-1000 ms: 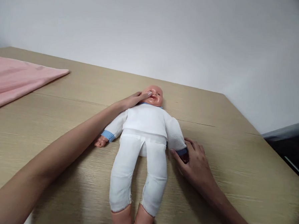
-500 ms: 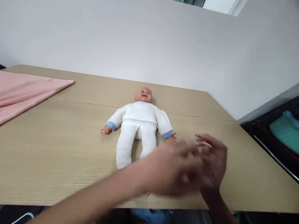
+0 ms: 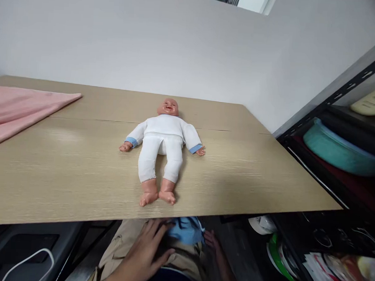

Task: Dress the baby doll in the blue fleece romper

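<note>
A baby doll [image 3: 162, 144] in a white suit with blue cuffs lies on its back on the wooden table [image 3: 79, 168], feet toward me, untouched. Both my hands are below the table's front edge, over my lap. My left hand [image 3: 145, 249] rests flat with fingers spread, touching a blue cloth [image 3: 185, 230] on my lap. My right hand [image 3: 213, 242] lies at the cloth's right side, fingers stretched toward it; I cannot tell whether it grips the cloth.
A pink cloth [image 3: 16, 106] lies on the table's far left. A black shelf rack [image 3: 341, 136] stands at the right with a teal item [image 3: 340, 150] and other goods. A white cable [image 3: 27, 262] runs under the table at left.
Both hands left the doll and dropped from above the table to my lap below its edge. The view pulled back, showing the whole doll and the shelf.
</note>
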A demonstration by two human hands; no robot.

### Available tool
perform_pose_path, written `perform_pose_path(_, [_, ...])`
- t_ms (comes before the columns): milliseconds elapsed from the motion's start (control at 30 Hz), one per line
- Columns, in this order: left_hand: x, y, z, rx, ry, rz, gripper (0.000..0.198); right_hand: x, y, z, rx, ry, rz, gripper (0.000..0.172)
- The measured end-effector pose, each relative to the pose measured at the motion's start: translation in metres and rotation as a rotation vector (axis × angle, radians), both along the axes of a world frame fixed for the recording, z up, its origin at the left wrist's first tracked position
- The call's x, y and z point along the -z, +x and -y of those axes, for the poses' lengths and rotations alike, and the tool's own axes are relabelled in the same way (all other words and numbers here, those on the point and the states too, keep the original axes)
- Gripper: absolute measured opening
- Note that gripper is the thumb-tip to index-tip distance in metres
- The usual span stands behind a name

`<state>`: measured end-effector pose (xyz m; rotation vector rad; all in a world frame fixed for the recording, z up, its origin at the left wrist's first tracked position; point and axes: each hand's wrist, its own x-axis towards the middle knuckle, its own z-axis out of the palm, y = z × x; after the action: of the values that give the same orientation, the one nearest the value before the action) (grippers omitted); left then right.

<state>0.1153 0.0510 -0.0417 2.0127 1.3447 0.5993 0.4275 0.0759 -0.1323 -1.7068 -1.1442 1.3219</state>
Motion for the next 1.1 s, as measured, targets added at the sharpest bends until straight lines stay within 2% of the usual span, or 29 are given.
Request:
perform_pose_path(67, [0.013, -0.002, -0.003, -0.024, -0.02, -0.03, 0.062, 0.0, -0.007, -0.007, -0.004, -0.053, -0.013, 0.081])
perform_pose_path(133, [0.024, 0.003, -0.007, -0.014, -0.066, -0.067, 0.067, -0.005, -0.016, -0.012, -0.014, -0.062, -0.025, 0.078])
perform_pose_path(200, [0.028, 0.008, -0.009, 0.005, -0.145, -0.11, 0.058, -0.012, -0.024, -0.017, -0.037, -0.03, -0.038, 0.073])
perform_pose_path(267, [0.021, 0.008, -0.006, 0.044, -0.228, -0.12, 0.037, -0.023, -0.031, -0.019, -0.046, 0.019, -0.04, 0.071])
perform_pose_path(367, [-0.01, -0.004, 0.003, 0.15, -0.294, -0.085, 0.011, -0.053, -0.035, -0.015, -0.063, 0.114, -0.012, 0.061])
perform_pose_path(433, [-0.04, -0.017, 0.011, 0.223, -0.298, -0.037, 0.005, -0.084, -0.036, -0.007, -0.203, 0.227, 0.092, 0.042])
perform_pose_path(500, [-0.074, -0.03, 0.016, 0.241, -0.269, 0.085, 0.011, -0.122, -0.037, 0.003, -0.495, 0.378, 0.225, 0.025])
perform_pose_path(567, [-0.105, -0.04, 0.018, 0.243, -0.187, 0.217, 0.016, -0.161, -0.04, 0.009, -0.74, 0.566, 0.262, 0.03])
perform_pose_path(633, [-0.13, -0.044, 0.015, 0.228, -0.061, 0.318, 0.025, -0.198, -0.043, 0.011, -0.872, 0.841, 0.333, 0.035])
perform_pose_path(700, [-0.149, -0.044, 0.006, 0.241, 0.046, 0.318, 0.054, -0.23, -0.046, 0.009, -0.886, 1.041, 0.38, 0.037])
perform_pose_path(767, [-0.163, -0.039, -0.006, 0.297, 0.089, 0.264, 0.079, -0.258, -0.049, 0.006, -0.837, 1.148, 0.401, 0.034])
perform_pose_path(833, [-0.172, -0.034, -0.015, 0.386, 0.068, 0.239, 0.081, -0.279, -0.05, 0.004, -0.776, 1.177, 0.423, 0.031])
perform_pose_path(900, [-0.178, -0.028, -0.02, 0.448, 0.034, 0.253, 0.058, -0.296, -0.049, 0.002, -0.738, 1.154, 0.453, 0.031])
perform_pose_path(1000, [-0.18, -0.026, -0.017, 0.398, 0.047, 0.345, 0.015, -0.31, -0.046, 0.001, -0.756, 1.089, 0.5, 0.036])
perform_pose_path(1033, [-0.18, -0.026, -0.015, 0.365, 0.066, 0.387, 0.009, -0.312, -0.045, 0.001, -0.772, 1.063, 0.518, 0.039])
perform_pose_path(1100, [-0.178, -0.029, -0.011, 0.315, 0.103, 0.458, 0.011, -0.314, -0.044, 0.001, -0.804, 1.006, 0.566, 0.05])
